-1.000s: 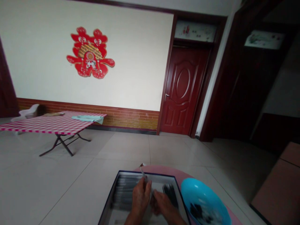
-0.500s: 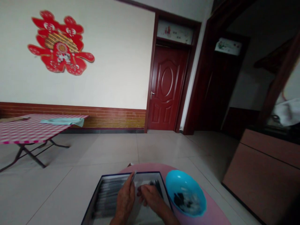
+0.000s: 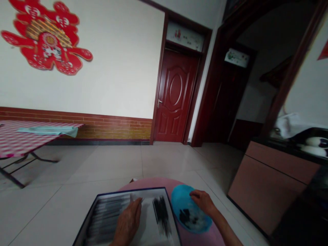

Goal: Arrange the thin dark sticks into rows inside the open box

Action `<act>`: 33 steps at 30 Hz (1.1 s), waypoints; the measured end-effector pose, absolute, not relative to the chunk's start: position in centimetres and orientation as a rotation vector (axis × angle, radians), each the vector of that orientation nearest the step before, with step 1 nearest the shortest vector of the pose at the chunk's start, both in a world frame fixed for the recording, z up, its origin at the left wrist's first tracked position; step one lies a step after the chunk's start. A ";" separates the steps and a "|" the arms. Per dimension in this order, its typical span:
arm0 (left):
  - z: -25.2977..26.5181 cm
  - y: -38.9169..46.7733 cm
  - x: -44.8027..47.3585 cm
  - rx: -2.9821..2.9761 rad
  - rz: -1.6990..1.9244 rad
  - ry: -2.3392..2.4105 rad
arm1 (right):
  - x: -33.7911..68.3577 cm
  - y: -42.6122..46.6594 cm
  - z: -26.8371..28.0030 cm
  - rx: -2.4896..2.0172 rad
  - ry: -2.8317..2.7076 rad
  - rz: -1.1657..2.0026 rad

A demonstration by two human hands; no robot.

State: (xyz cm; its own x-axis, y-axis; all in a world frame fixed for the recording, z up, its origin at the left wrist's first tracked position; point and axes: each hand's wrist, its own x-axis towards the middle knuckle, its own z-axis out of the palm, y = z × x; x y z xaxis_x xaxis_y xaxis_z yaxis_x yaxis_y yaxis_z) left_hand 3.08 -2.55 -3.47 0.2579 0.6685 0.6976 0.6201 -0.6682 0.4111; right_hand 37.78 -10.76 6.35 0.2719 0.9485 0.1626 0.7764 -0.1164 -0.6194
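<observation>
My left hand is closed over the shallow white tray with a dark blue rim. A small light tip of something slim shows at its fingertips; most of it is hidden. Beside this hand, a blurred row of dark, slim pieces fills the tray's left part. A bundle of black, thin pieces lies along the right side. My right hand is over the far right rim of a blue bowl, fingers pinched together. Whatever they hold, if anything, is too small to see. Black and whitish, translucent small pieces lie in the bowl.
Tray and bowl stand on a round pink table. Farther left is a folding table with a checked cloth. A brown cabinet stands at the right, and a red door is in the far wall.
My right hand has moved from beside my left hand out to the right, over the blue bowl. My left hand stays over the tray, slightly lower. The view has turned right.
</observation>
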 end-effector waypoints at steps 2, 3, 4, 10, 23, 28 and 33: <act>-3.0 -2.8 3.1 2.451 1.344 1.274 | 39.3 -11.2 5.9 -1.988 -1.554 0.311; -2.8 -2.9 3.1 2.449 1.326 1.280 | 39.7 -11.3 5.5 -2.001 -1.560 0.292; -2.7 -3.0 3.1 2.448 1.318 1.281 | 39.9 -11.2 5.1 -2.006 -1.568 0.277; -2.2 -3.5 2.9 2.497 1.264 1.215 | 39.1 -10.3 2.4 -1.936 -1.582 0.218; -1.5 -4.2 3.5 2.579 1.340 1.192 | 36.9 -8.6 2.5 -1.825 -1.500 0.214; -1.1 -4.4 3.5 2.563 1.391 1.172 | 28.8 -7.1 5.6 -1.493 -1.170 0.712; -1.2 -4.4 3.3 2.551 1.500 1.163 | 20.7 -6.8 5.6 -1.099 -0.679 1.215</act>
State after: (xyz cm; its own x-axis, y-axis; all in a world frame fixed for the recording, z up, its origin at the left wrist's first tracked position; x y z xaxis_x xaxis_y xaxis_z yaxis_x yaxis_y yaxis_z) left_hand 3.27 -4.38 -1.21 0.2876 0.5690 0.7704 0.6045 -0.7318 0.3148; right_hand 20.68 -6.83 5.65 0.2603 0.9560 -0.1350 -0.3865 -0.0249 -0.9220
